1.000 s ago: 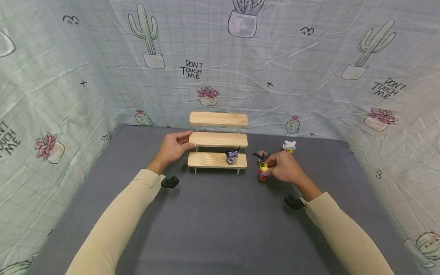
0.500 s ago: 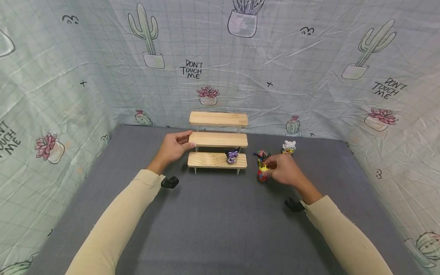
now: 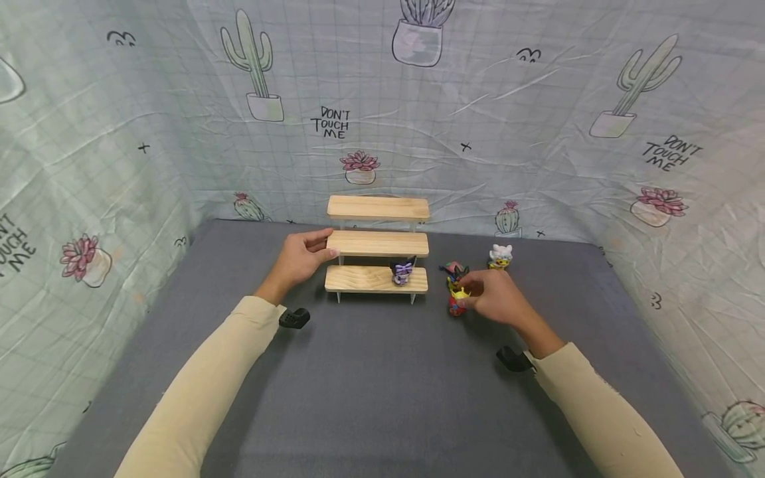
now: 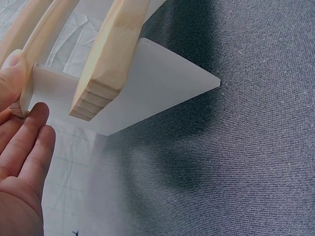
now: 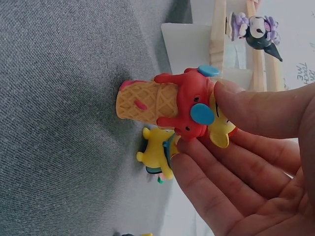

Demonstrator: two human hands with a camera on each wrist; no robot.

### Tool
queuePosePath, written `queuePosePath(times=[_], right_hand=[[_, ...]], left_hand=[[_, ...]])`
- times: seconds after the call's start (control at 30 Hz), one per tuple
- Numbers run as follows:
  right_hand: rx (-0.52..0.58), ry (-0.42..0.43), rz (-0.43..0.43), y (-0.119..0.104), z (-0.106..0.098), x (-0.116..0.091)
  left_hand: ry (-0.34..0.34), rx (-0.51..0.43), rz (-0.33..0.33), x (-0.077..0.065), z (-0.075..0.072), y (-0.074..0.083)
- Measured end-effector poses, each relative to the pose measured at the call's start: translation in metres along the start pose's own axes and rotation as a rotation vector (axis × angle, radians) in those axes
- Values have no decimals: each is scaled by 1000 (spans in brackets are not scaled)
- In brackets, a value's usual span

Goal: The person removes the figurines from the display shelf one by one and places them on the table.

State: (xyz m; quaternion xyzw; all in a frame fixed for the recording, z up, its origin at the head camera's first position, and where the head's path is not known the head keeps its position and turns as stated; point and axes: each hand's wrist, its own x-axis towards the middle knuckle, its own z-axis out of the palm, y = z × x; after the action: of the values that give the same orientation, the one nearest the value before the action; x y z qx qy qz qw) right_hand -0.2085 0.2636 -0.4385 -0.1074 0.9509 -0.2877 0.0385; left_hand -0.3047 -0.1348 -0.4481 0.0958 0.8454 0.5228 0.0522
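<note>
My left hand [image 3: 299, 257] pinches the left end of the middle step of a three-tier wooden display stand [image 3: 379, 243], thumb above and fingers below in the left wrist view. To the right of the stand, my right hand [image 3: 499, 297] pinches the yellow head of a toy figurine [image 5: 189, 101] with a red upper part and a waffle-cone base. It looks upright; whether its base touches the cloth I cannot tell. A yellow figurine [image 5: 156, 150] stands close behind it. A black-and-purple figurine [image 3: 402, 272] stands on the bottom step, towards the right.
A white-headed figurine [image 3: 500, 256] stands behind my right hand. A pinkish figurine [image 3: 454, 267] is partly hidden near the stand's right side. Dark grey cloth [image 3: 370, 392] covers the table, and cactus-print fabric [image 3: 382, 99] hangs around the back and sides.
My right hand has shifted very slightly towards me and to the right, still pinching the cone figurine. The left hand keeps its hold on the stand.
</note>
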Motion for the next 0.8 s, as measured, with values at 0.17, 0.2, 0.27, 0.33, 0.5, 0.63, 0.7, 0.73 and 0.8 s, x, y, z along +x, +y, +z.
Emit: queuePosePath(times=[0.17,0.2,0.27,0.33,0.5,0.63,0.7,0.73,0.8], right_hand=[[12,-8,9,0,0,-1],[13,-9,5,0,1,-1],[15,-11,-4,0,1,-1],[16,-15,-10,0,0,-1],[26,-8,-56,1,-8,-1],[37,17,-92,2,-16,-2],[48,24,-88,2,-19,-2],[52,27,-88,2,-20,-1],[70,39,-85,-1,-22,1]], left_hand=[[0,-1,0,0,-1,1],[0,0,1,0,-1,1],[0,-1,2,0,-1,1],[0,-2,3,0,-1,2],[2,0,-1,0,0,1],[-1,0,-2,1,0,-1],[-4,-5,-7,1,0,-1],[-5,-6,-10,0,-1,-1],[-7,-11,-12,0,-1,-1]])
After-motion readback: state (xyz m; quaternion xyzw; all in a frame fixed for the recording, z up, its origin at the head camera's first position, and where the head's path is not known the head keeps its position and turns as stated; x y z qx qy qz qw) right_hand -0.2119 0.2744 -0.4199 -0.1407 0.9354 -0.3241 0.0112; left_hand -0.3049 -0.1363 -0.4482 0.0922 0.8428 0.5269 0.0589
